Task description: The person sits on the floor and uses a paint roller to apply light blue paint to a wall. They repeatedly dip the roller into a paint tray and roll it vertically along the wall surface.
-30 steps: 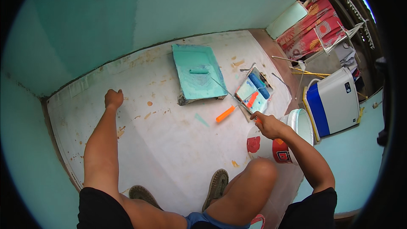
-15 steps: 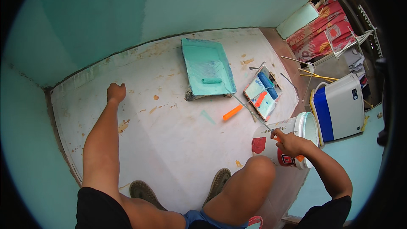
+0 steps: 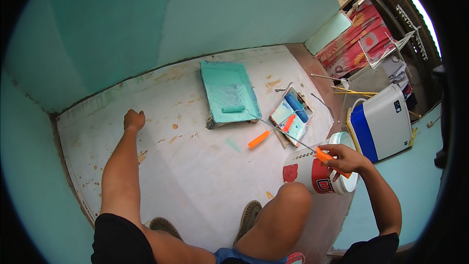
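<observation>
My right hand grips the orange handle of a small paint roller, above a white bucket with red patches. Its long thin wire frame runs to the teal roller sleeve, which rests in the lower part of a teal-coated paint tray. My left hand is closed in a fist, held out over the sheet on the left, with nothing visible in it. Between tray and bucket sits a smaller paint-smeared tray, bearing a roller with a blue sleeve and orange-handled tools.
A stained white sheet covers the floor. Teal walls rise behind and at the left, one part darker. On the right stand a white and blue box-shaped appliance, a white rack and a red patterned cloth.
My right hand has shifted its hold, and more of the orange handle shows. The roller sleeve stays in the tray. The whole view has tilted slightly upward.
</observation>
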The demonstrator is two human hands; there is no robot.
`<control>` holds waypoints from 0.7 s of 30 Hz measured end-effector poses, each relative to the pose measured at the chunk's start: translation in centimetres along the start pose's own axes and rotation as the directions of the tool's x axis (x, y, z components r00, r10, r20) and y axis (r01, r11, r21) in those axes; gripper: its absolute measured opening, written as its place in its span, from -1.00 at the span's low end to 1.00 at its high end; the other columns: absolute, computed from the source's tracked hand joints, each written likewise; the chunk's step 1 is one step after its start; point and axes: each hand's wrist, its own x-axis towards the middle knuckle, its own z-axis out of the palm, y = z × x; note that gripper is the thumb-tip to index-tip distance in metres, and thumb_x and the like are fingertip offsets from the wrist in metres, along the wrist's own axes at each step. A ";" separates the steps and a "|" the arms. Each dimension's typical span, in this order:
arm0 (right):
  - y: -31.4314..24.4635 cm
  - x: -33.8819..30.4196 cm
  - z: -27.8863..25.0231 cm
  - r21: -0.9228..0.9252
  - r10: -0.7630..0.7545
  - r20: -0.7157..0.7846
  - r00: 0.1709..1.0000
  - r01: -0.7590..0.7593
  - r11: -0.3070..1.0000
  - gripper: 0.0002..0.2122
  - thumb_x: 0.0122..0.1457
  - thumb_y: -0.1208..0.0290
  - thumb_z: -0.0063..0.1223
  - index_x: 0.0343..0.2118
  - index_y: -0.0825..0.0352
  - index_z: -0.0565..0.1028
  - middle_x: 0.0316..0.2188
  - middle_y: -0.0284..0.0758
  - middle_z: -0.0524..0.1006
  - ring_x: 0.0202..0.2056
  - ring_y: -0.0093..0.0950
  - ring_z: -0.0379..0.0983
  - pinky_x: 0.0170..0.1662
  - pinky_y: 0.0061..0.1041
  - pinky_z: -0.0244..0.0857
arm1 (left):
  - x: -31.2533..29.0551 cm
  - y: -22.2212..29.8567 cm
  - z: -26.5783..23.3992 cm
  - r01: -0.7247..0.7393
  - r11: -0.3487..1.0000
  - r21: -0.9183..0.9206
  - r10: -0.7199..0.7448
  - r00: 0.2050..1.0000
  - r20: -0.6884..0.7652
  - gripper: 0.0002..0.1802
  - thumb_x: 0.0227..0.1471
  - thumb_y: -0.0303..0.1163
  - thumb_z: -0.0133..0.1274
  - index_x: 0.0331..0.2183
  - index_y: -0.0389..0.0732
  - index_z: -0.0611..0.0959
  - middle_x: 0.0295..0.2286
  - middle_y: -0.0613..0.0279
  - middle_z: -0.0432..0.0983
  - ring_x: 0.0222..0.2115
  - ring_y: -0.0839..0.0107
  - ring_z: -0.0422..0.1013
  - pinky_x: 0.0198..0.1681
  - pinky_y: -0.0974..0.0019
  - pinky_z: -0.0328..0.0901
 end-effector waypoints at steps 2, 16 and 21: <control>0.8 -0.4 1.0 -0.213 0.123 -0.018 0.992 -0.124 0.969 -0.40 0.21 0.52 -0.01 0.31 0.34 0.11 -0.17 -0.11 0.55 -0.41 -0.47 0.56 -0.50 -0.49 0.48 | 0.2 0.4 0.1 -0.025 0.999 -0.027 0.026 1.000 0.018 -0.45 0.11 -0.11 0.02 -0.09 -0.45 0.54 -0.10 -0.25 0.50 -0.06 -0.07 0.45 0.04 0.07 0.34; 2.4 13.1 7.4 -0.229 -0.265 -0.342 0.902 0.193 0.954 -0.47 0.22 0.42 0.00 0.27 0.25 0.23 -0.48 -0.22 0.57 -0.48 -0.49 0.51 -0.29 -0.45 0.41 | -1.3 2.1 -3.3 -0.036 0.997 -0.075 0.033 0.999 -0.038 -0.47 0.14 -0.11 0.01 -0.13 -0.45 0.56 -0.12 -0.25 0.52 -0.08 -0.07 0.46 0.01 0.07 0.35; 3.3 11.7 7.3 -0.204 -0.232 -0.300 0.925 0.176 0.963 -0.47 0.20 0.42 0.02 0.26 0.26 0.26 -0.46 -0.21 0.58 -0.47 -0.48 0.53 -0.29 -0.45 0.42 | -0.7 0.6 -3.0 -0.080 0.994 -0.071 0.064 0.978 -0.198 -0.55 0.09 -0.12 0.05 -0.46 -0.40 0.65 -0.44 -0.20 0.59 -0.31 -0.05 0.54 -0.15 0.06 0.38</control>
